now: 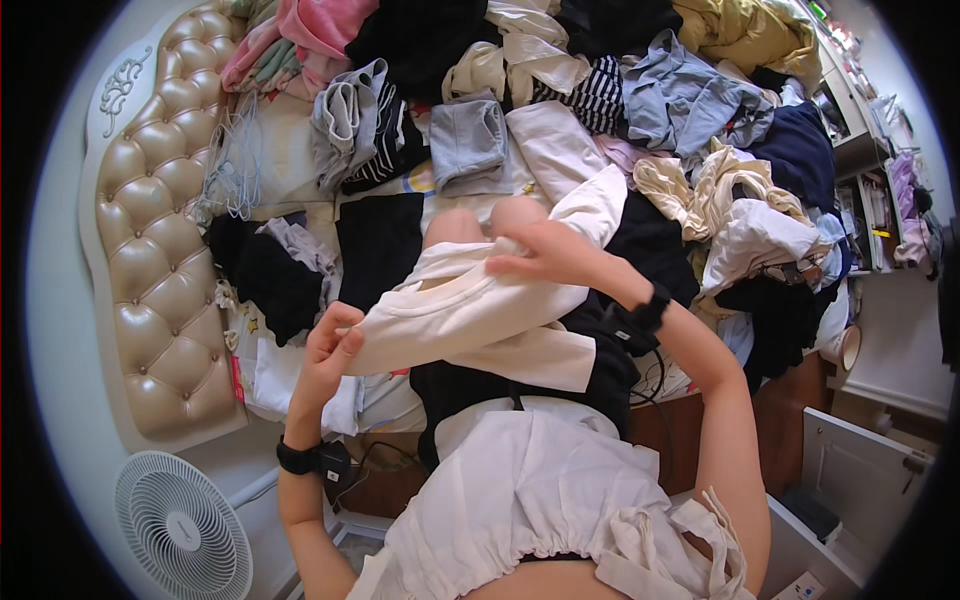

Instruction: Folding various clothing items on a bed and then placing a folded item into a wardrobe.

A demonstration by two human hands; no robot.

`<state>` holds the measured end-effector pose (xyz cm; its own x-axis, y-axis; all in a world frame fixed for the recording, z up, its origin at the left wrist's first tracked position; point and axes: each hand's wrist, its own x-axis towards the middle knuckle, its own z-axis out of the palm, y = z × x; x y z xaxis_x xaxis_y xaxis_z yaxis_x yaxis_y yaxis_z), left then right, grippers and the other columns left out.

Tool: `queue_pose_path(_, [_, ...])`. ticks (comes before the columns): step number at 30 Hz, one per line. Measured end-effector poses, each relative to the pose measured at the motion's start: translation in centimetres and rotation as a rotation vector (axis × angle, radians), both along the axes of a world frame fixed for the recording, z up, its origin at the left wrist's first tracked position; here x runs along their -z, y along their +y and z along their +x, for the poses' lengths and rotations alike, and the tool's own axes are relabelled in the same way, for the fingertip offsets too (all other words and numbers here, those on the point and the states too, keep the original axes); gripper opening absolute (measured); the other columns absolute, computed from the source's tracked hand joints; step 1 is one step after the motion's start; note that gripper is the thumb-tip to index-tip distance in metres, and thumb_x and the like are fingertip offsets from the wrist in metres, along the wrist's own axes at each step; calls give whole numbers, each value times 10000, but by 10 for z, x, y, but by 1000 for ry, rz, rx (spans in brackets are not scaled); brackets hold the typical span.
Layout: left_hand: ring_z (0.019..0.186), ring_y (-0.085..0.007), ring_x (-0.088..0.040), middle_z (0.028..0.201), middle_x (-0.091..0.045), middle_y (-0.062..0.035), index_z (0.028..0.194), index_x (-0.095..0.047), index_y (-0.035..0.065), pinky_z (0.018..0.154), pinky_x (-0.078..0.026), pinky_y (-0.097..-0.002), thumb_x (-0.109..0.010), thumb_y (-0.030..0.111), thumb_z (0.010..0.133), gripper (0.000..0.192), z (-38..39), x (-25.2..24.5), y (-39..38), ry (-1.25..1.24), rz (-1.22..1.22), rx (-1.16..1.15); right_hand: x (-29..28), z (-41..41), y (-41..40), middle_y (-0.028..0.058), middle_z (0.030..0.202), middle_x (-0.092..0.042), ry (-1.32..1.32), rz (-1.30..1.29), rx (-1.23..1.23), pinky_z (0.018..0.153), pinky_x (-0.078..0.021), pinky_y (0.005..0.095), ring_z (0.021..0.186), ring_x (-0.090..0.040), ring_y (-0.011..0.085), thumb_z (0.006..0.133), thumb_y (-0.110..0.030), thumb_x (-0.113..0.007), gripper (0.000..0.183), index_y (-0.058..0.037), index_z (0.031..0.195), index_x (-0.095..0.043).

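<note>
A cream garment [450, 315] with a curved, stitched edge is stretched across my lap. My left hand [332, 349] pinches its left end between thumb and bent fingers. Over the upper right part of the cloth lies my right hand [529, 251], slightly blurred, with thumb and fingers apart; whether it grips the fabric I cannot tell. Both wrists wear black straps with small devices. Just beyond the hands are folded black cloth [381, 244], a folded grey garment [469, 142] and a pale folded garment [555, 146] on the bed.
Heaps of clothes cover the bed, including a blue-grey shirt [671, 97] and cream cloth [720, 187]. A tufted headboard [165, 225] stands at left, above a white fan [184, 529]. Wire hangers [236, 161] lie near the headboard. An open white cabinet door [855, 465] is at lower right.
</note>
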<state>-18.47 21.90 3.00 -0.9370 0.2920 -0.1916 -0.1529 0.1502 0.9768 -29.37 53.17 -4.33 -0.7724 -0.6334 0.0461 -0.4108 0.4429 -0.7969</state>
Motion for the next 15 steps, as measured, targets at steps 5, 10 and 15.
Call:
queue_pose_path(5, [726,-21,-491,796,-551,11,984,-458,61,639,-381,-178,-524,212,926,175,4,6,-8,-167,-24,21,-33,12,50,140,621,-515,254,35,158,539,-400,333,571,-518,260,805,-365,-647,365,-19,808,-532])
queue_pose_path(10, [824,-155,-573,886,-588,-74,1023,-463,42,718,-439,-264,-654,181,825,309,5,14,7,-171,-294,346,-75,40,78,91,587,-447,-249,14,151,510,-346,272,546,-391,148,763,-304,-714,384,-10,805,-470])
queue_pose_path(15, [853,-326,-575,860,-615,-125,918,-589,58,718,-456,-374,-676,172,727,239,2,37,-6,83,-815,491,-65,70,106,146,686,-592,-529,560,-187,653,-460,378,698,-603,298,701,-326,-742,483,-33,996,-495])
